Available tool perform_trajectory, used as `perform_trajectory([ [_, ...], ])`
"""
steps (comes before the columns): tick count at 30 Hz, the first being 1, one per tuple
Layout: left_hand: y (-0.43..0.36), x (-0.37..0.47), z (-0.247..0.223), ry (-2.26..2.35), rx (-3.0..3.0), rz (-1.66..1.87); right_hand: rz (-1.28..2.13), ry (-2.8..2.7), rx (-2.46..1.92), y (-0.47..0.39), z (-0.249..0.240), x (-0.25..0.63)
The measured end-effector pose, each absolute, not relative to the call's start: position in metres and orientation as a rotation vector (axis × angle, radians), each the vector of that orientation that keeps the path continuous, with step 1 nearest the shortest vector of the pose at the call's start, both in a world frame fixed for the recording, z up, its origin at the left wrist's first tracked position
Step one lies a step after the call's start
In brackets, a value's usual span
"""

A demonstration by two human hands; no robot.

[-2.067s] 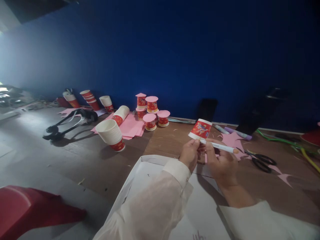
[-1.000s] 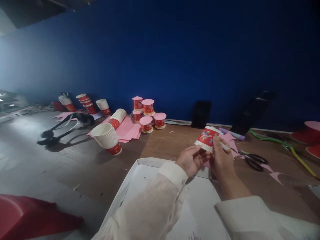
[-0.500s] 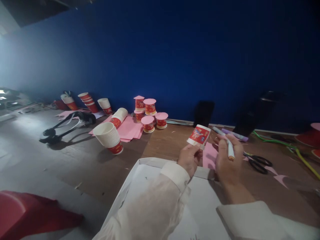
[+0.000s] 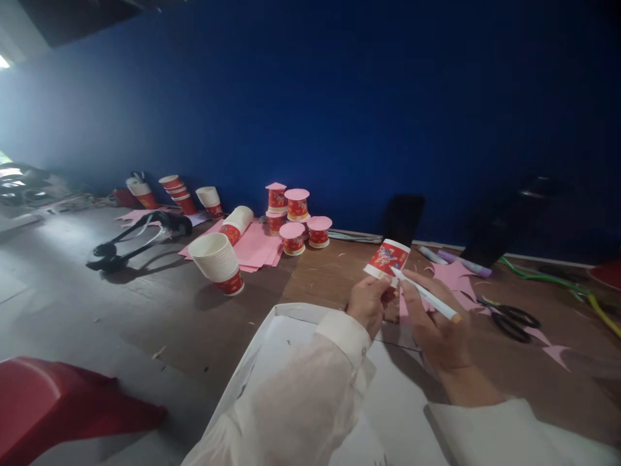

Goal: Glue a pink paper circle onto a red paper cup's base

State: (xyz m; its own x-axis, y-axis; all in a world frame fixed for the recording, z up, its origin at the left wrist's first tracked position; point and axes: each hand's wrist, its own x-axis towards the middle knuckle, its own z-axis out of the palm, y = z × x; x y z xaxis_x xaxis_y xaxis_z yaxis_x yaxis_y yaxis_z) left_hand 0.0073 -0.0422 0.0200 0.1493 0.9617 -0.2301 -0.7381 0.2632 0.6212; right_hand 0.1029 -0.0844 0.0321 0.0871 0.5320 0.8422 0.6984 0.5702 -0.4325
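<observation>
My left hand (image 4: 371,303) grips a small red paper cup (image 4: 387,257) by its lower edge; the cup is tilted, with a printed figure facing me. In my right hand (image 4: 439,323) is a white marker pen (image 4: 429,298) with an orange end. The pen's tip is at the cup's printed side; whether it touches cannot be told. Both hands are above the far edge of a white shallow box lid (image 4: 295,310). Behind my right hand lie pink paper scraps (image 4: 455,279) and black-handled scissors (image 4: 514,320).
To the left stand a stack of paper cups (image 4: 216,259) and pink-topped red cups (image 4: 295,206) near pink sheets (image 4: 259,249). A black strapped device (image 4: 140,239) lies farther left. A red object (image 4: 63,408) juts in at lower left. Green-yellow cable (image 4: 548,278) runs at right.
My right hand has turned the marker pen and brought its tip to the cup. The left hand still holds the cup in nearly the same place. The view has shifted slightly.
</observation>
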Motion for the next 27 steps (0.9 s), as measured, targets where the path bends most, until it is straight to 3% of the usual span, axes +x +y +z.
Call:
perform_trajectory([
  [27, -0.045, 0.005, 0.021, 0.607, 0.463, 1.242, -0.306, -1.554, -1.101, -0.076, 0.021, 0.104],
])
